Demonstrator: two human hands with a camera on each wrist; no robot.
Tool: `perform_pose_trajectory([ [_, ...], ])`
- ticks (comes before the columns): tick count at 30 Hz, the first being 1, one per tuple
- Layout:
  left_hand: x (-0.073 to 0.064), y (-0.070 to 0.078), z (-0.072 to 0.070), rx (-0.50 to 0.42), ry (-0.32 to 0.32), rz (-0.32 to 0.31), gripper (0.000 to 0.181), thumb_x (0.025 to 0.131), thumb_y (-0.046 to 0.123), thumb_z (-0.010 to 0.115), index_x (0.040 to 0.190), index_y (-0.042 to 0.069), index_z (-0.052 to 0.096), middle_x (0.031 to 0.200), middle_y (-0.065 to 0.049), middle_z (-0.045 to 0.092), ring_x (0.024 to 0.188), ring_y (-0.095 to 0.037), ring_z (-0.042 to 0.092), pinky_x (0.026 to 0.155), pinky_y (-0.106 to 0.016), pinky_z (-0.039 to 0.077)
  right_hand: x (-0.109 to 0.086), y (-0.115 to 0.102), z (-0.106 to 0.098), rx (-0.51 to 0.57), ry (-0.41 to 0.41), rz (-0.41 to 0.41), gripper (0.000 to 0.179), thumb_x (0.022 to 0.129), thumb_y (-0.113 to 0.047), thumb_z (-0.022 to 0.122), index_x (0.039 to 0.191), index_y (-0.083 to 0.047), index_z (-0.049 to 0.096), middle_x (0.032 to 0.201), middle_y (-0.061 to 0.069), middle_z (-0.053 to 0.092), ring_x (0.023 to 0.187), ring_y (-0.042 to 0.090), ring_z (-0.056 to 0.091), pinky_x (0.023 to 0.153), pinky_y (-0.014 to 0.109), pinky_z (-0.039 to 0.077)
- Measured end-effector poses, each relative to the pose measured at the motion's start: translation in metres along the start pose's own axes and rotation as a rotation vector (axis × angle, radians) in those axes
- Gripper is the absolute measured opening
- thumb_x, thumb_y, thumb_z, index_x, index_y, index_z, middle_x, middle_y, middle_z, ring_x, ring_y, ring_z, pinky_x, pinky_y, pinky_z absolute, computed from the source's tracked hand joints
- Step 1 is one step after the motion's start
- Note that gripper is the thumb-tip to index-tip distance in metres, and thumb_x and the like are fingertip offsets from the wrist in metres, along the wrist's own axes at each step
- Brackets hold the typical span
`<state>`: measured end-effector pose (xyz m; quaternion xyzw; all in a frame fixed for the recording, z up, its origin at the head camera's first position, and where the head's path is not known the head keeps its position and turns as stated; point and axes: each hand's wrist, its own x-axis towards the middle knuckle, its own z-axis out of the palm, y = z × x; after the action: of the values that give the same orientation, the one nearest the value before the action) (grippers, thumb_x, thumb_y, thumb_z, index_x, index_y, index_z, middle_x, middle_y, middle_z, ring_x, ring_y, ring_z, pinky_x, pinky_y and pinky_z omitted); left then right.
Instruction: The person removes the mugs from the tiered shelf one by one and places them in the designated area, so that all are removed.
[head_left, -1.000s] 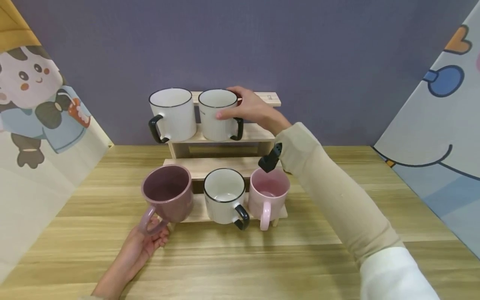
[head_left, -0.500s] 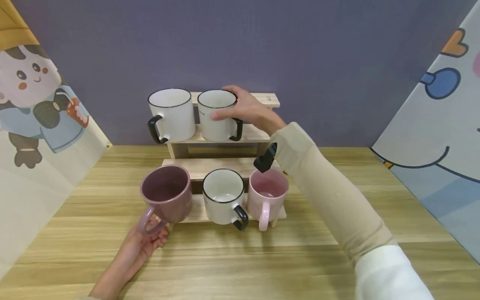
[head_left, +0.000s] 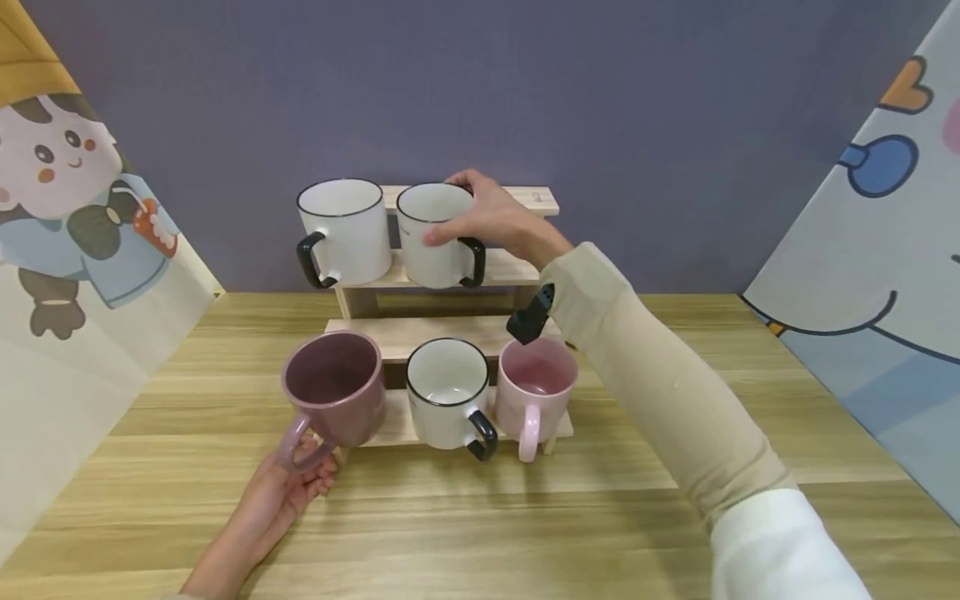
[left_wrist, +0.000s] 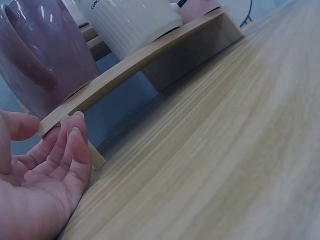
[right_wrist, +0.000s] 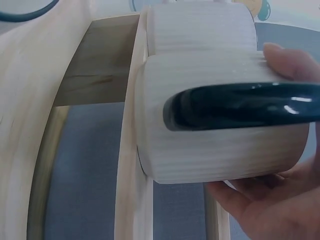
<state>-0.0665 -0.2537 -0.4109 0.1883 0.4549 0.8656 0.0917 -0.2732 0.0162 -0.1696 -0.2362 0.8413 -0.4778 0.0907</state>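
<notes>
My right hand (head_left: 498,218) grips a white mug (head_left: 431,250) with a dark rim and black handle, thumb on its front and fingers round its far side. In the right wrist view this mug (right_wrist: 220,150) is at the upper shelf's edge. A larger white mug (head_left: 348,242) stands to its left. Low on the left, my left hand (head_left: 288,492) holds the end of the lowest board of the wooden rack (left_wrist: 105,82), below a mauve mug (head_left: 337,400). In the left wrist view, thumb and fingers lie about the board's corner.
On the lowest board, a white mug (head_left: 447,408) with black handle and a pink mug (head_left: 536,392) stand right of the mauve one. The wooden table (head_left: 450,533) runs under the rack. A grey-blue wall (head_left: 645,125) rises behind, with cartoon panels at both sides.
The white mug in my right hand has shifted slightly down and towards me in the last half second. My left hand stays at the rack's corner.
</notes>
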Motion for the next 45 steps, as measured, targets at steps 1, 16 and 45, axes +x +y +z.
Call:
perform_pose_trajectory([
  [1,0.0,0.0,0.0,0.003,-0.004,0.0,0.04,0.103,0.002,0.02,0.104,0.014,0.059,0.098,-0.002,0.069,0.09,-0.01,0.064,0.079,-0.021,0.054,0.0,0.0,0.0,-0.003,0.003,0.003,0.082,0.071,-0.021,0.082,0.137,-0.011,0.035,0.128,0.007,0.051,0.113,0.019,0.052,0.099,0.034,0.045],
  [16,0.003,0.001,-0.008,-0.034,-0.064,0.033,0.041,0.103,0.003,0.02,0.107,0.011,0.06,0.101,-0.004,0.069,0.092,-0.011,0.065,0.081,-0.022,0.054,-0.002,-0.001,-0.004,-0.051,0.003,-0.005,0.09,0.069,-0.02,0.084,0.145,-0.013,0.035,0.13,0.005,0.053,0.114,0.018,0.053,0.099,0.035,0.044],
  [45,0.01,0.001,-0.011,0.023,-0.056,0.021,0.041,0.104,0.005,0.019,0.106,0.013,0.058,0.099,-0.001,0.068,0.089,-0.009,0.064,0.078,-0.02,0.054,-0.028,0.013,-0.042,-0.118,0.077,0.063,0.088,0.068,-0.021,0.084,0.141,-0.007,0.037,0.127,0.009,0.053,0.112,0.021,0.052,0.094,0.035,0.047],
])
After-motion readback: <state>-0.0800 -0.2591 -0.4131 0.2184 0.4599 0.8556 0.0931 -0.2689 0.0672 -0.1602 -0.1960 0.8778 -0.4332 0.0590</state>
